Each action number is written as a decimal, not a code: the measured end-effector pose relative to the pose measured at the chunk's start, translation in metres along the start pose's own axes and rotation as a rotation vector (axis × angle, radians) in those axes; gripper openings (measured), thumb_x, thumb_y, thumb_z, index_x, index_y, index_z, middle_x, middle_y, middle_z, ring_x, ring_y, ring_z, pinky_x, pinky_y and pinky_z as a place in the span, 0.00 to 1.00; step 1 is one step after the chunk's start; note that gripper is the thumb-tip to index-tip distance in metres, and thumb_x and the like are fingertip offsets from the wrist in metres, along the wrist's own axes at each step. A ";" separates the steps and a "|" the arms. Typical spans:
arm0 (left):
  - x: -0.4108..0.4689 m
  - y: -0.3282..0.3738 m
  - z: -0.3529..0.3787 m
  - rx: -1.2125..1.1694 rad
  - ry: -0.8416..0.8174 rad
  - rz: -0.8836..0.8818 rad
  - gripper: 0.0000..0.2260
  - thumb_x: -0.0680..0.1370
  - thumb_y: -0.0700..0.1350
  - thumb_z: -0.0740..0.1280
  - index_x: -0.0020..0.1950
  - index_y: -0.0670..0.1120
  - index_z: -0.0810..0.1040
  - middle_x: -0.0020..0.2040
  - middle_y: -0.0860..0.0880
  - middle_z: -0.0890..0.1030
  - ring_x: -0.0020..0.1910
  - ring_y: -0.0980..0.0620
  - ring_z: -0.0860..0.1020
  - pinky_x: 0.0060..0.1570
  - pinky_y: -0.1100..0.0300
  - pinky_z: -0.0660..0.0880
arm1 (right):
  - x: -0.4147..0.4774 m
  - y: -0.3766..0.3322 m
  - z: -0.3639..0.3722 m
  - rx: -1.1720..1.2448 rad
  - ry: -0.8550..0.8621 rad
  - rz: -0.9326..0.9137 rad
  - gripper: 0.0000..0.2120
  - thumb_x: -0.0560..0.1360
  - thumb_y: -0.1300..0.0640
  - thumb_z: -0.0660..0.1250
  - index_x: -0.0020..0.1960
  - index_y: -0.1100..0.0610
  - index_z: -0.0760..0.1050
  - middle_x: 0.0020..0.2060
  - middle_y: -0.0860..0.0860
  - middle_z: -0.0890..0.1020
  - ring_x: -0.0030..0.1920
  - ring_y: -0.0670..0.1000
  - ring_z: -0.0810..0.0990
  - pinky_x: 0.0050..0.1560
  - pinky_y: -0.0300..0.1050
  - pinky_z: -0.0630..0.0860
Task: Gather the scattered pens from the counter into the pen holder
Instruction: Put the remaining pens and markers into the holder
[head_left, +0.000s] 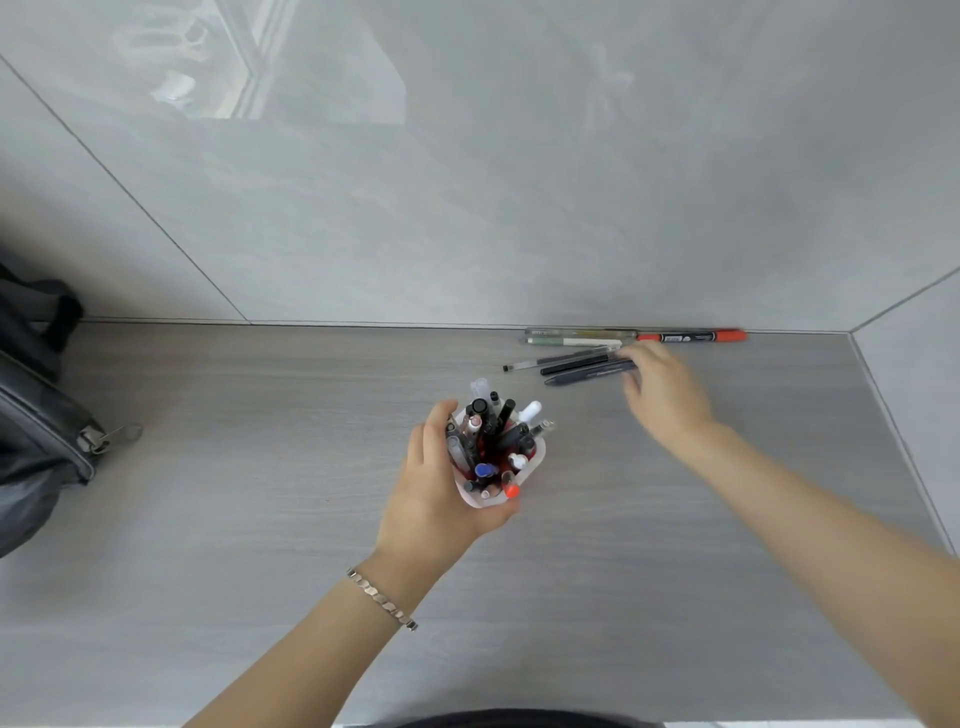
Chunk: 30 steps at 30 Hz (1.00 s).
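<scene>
A white pen holder (535, 457) stands mid-counter, packed with several pens. My left hand (441, 488) is wrapped around its left and near side. Several loose pens lie by the back wall: a red marker (691, 336), a clear pen (576, 332), a white pen (571, 342), a thin black pen (550, 360) and two dark pens (582, 374). My right hand (662, 389) is blurred, its fingers spread over the right ends of the dark pens; I cannot tell whether it grips any of them.
A dark grey bag (36, 415) with a zipper pull sits at the counter's left edge. Grey tiled walls close off the back and the right side. The grey wood-grain counter (260, 493) runs to the near edge.
</scene>
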<state>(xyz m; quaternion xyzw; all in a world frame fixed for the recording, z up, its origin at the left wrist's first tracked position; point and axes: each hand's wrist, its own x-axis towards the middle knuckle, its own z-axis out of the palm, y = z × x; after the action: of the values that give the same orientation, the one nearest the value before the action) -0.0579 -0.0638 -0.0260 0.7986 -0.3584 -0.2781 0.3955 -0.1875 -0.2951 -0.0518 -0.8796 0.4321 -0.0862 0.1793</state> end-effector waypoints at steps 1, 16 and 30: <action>0.000 0.000 0.000 0.005 -0.001 0.002 0.45 0.60 0.47 0.79 0.69 0.52 0.57 0.58 0.57 0.65 0.58 0.56 0.71 0.49 0.68 0.68 | 0.009 0.010 0.002 -0.074 -0.081 -0.024 0.16 0.73 0.68 0.61 0.60 0.63 0.75 0.59 0.61 0.78 0.60 0.61 0.75 0.61 0.53 0.71; 0.001 0.011 -0.002 0.093 0.066 0.098 0.45 0.61 0.55 0.75 0.71 0.48 0.55 0.66 0.47 0.64 0.63 0.56 0.65 0.60 0.59 0.70 | -0.016 0.010 0.010 -0.425 -0.501 -0.081 0.12 0.77 0.63 0.55 0.61 0.63 0.65 0.58 0.61 0.72 0.52 0.63 0.76 0.43 0.51 0.70; 0.036 0.027 -0.008 0.423 0.026 0.410 0.19 0.70 0.59 0.57 0.57 0.55 0.76 0.53 0.53 0.80 0.50 0.47 0.78 0.36 0.59 0.75 | -0.107 -0.044 -0.094 0.459 -0.187 0.207 0.07 0.71 0.57 0.70 0.34 0.56 0.80 0.26 0.49 0.83 0.28 0.45 0.74 0.30 0.36 0.69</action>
<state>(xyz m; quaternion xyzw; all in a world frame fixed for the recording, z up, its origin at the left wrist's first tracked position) -0.0407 -0.1003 -0.0049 0.7778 -0.5570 -0.1014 0.2729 -0.2495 -0.2079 0.0523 -0.7713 0.4704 -0.0816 0.4209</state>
